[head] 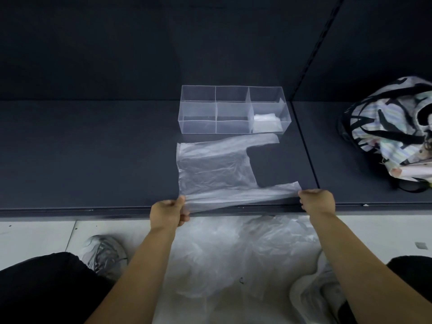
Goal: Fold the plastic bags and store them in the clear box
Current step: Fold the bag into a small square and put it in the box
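A clear plastic bag (210, 169) is lying flat on the dark shelf (93, 148), just before the clear box (233, 109). The left hand (168, 212) and right hand (318, 202) are each pinching its near edge, fingers clamped on the film. One folded bag (266, 122) is sitting in the box's right compartment.

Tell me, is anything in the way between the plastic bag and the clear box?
Nothing visible. Only a thin strip of dark shelf lies between the plastic bag and the clear box behind it.

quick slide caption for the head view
A plastic bag spread on the dark shelf, its near edge pinched by the left hand and right hand, clear box behind it.
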